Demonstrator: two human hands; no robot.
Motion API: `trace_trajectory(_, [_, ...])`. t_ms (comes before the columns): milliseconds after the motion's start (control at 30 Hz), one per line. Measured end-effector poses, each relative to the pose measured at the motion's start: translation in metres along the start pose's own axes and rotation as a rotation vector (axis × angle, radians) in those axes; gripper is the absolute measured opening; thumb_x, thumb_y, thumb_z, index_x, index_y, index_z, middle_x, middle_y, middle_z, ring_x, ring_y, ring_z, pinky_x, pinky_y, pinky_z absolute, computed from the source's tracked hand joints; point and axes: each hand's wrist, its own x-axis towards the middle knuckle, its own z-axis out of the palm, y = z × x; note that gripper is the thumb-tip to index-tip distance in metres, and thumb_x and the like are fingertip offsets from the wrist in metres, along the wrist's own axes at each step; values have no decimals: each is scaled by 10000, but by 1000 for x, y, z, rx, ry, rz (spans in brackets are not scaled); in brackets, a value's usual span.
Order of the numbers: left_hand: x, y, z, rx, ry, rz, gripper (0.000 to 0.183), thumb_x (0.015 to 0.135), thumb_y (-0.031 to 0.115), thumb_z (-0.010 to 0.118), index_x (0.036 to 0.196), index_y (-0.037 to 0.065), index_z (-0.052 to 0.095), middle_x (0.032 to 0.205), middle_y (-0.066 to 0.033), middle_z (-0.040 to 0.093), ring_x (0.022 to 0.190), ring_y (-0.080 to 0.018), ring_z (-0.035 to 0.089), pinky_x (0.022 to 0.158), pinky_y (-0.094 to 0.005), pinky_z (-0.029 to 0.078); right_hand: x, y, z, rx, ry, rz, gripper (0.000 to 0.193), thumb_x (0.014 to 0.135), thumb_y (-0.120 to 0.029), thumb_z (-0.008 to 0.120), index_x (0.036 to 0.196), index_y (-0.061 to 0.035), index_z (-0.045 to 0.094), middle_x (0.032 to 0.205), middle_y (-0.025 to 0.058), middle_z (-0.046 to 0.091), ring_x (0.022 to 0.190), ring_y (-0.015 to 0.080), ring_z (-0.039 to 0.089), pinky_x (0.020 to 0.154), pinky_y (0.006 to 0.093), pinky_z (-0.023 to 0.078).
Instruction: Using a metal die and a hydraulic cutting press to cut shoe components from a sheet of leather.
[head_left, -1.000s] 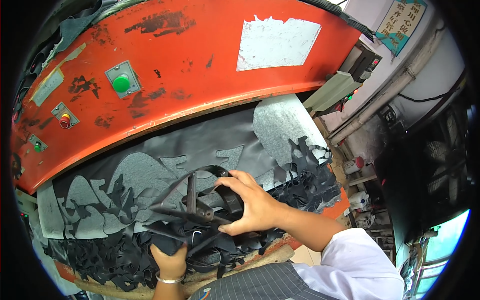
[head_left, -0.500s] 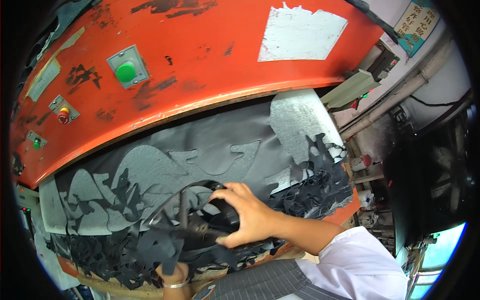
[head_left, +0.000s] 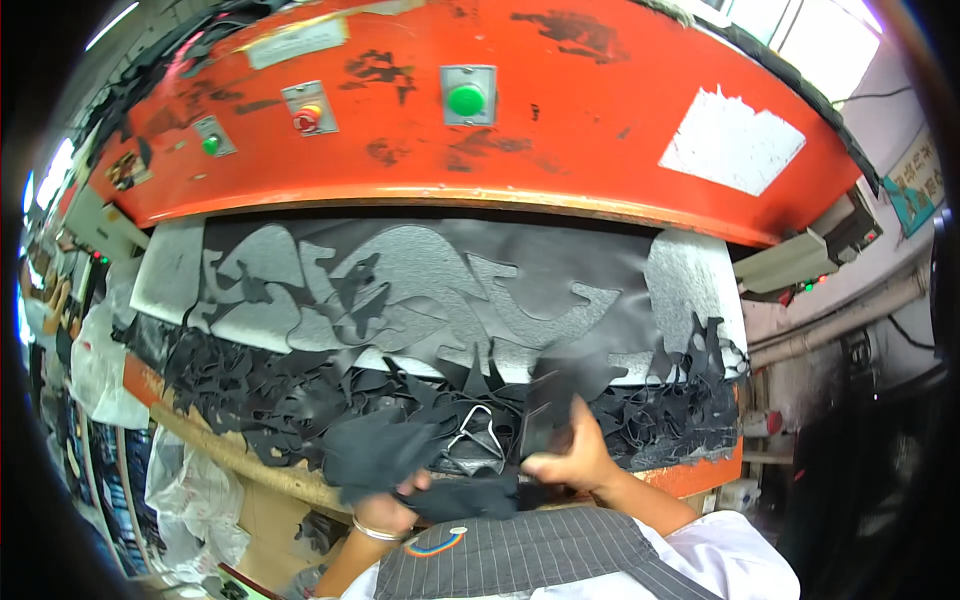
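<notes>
In the head view, a dark flexible piece [head_left: 385,455] is gripped at its near edge by the left hand [head_left: 388,512]; the fingers are curled closed against it. A dark, blurred tool [head_left: 548,410] is held upright by the right hand [head_left: 582,458], with the thumb pressed along its near side; the other fingers are partly hidden, so their full spread cannot be told. Both held items are located above a heap of dark scraps [head_left: 250,410] along the near edge of the bench. Beyond the heap, a dark sheet [head_left: 580,255] with shaped openings is laid on a pale board [head_left: 170,275]. Behind it, an orange machine beam [head_left: 560,150] is fitted with a large green button [head_left: 466,99] and a red button [head_left: 308,118].
</notes>
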Motion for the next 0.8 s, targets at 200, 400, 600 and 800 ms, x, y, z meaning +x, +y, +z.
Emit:
trace_trajectory(200, [-34, 12, -72, -781, 92, 91, 476, 998, 410, 473, 610, 149, 386, 509, 30, 296, 430, -117, 299, 495, -290, 329, -3, 1, -27, 190, 87, 41, 749, 660, -243, 815, 1276, -61, 430, 1110, 58, 538, 1003, 167, 538, 867, 321, 458])
trace_trajectory(400, [-149, -1, -201, -769, 765, 464, 320, 986, 257, 548, 709, 134, 447, 643, 34, 367, 591, -101, 395, 656, -305, 424, 11, -18, -49, -461, -32, -62, 867, 576, -358, 835, 1293, -11, 494, 1248, 140, 510, 1150, 254, 503, 979, 374, 406])
trace_trajectory(600, [-267, -198, -236, -1040, 1350, 133, 159, 833, 190, 715, 838, 116, 574, 776, -101, 586, 706, -257, 580, 683, -454, 521, -42, -18, -58, -1429, 26, -129, 868, 517, -331, 830, 1264, -11, 526, 1324, 280, 466, 1233, 436, 431, 1045, 473, 366])
trace_trajectory(800, [-395, -348, -240, -864, 1832, 53, 298, 828, 114, 684, 1100, 42, 586, 1044, -94, 645, 953, -253, 628, 792, -443, 539, -32, 3, -120, -1805, 68, -172, 855, 630, -345, 756, 1395, -115, 450, 1347, 224, 489, 1234, 400, 470, 1021, 484, 390])
